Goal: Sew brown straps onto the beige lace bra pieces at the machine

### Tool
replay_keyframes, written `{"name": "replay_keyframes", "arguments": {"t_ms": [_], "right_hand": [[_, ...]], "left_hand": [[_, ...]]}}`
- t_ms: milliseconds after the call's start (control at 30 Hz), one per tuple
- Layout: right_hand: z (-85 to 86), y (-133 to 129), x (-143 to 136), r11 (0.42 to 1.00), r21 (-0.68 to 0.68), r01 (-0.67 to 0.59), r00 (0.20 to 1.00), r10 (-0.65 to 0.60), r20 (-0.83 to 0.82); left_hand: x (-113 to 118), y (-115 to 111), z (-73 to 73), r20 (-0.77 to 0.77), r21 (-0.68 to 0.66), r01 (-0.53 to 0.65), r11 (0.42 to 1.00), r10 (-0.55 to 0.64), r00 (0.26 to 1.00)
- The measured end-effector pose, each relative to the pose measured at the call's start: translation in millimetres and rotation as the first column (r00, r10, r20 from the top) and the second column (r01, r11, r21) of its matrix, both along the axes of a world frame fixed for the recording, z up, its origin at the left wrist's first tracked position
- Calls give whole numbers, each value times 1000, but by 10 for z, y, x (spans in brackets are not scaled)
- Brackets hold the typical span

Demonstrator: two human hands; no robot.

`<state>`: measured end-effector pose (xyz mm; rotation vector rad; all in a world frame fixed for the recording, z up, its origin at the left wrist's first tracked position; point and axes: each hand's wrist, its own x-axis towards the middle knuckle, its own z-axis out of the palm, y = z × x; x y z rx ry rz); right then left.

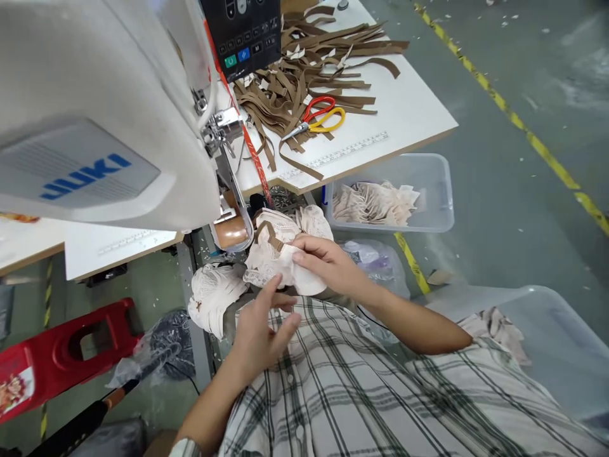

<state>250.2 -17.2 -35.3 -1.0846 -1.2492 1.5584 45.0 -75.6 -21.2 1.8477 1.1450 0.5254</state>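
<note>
My right hand [330, 266] pinches the white edge of a cream lace garment piece [302, 278] between thumb and fingers, just in front of the sewing machine. A short brown strap [272, 236] lies against the lace at the piece's upper side. My left hand [264, 327] is to the lower left of the garment piece with its fingers spread and nothing in them; one fingertip is close to the fabric. Beside it on the left hangs a bundle of cream fabric pieces [216, 295]. The sewing machine [109, 108] has its needle area [223, 136] above and left of my hands.
Brown straps [304, 76] lie heaped on the white table [409, 120], with scissors [318, 117] on them. A clear bin [442, 190] of cream pieces stands below the table edge. Another bin [542, 317] is at the right. A red plastic stool-like object [61, 355] is at lower left.
</note>
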Motion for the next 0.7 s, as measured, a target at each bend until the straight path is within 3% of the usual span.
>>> {"name": "replay_keyframes", "arguments": {"t_ms": [133, 200, 400, 500, 567, 633, 700], "right_hand": [[1, -10, 30, 998, 2, -60, 998, 60, 6], [-12, -7, 31, 994, 61, -92, 995, 90, 36], [61, 19, 44, 918, 311, -244, 940, 146, 308], [81, 19, 54, 817, 475, -327, 868, 60, 493], [55, 11, 63, 712, 606, -354, 819, -78, 569], [9, -6, 72, 613, 703, -362, 783, -208, 586], [-37, -28, 79, 572, 736, -361, 771, -261, 581]], "left_hand": [[-122, 147, 85, -22, 185, -141, 973, 148, 989], [-131, 242, 143, 4, 278, -148, 949, 153, 988], [-64, 568, 259, -19, 284, 154, 946, -155, 988], [-93, 640, 195, -78, 348, 184, 919, -167, 983], [-130, 637, 120, -116, 474, 202, 857, -167, 979], [-161, 608, 49, -141, 657, 217, 722, -166, 976], [-174, 569, 6, -157, 794, 211, 570, -144, 977]]}}
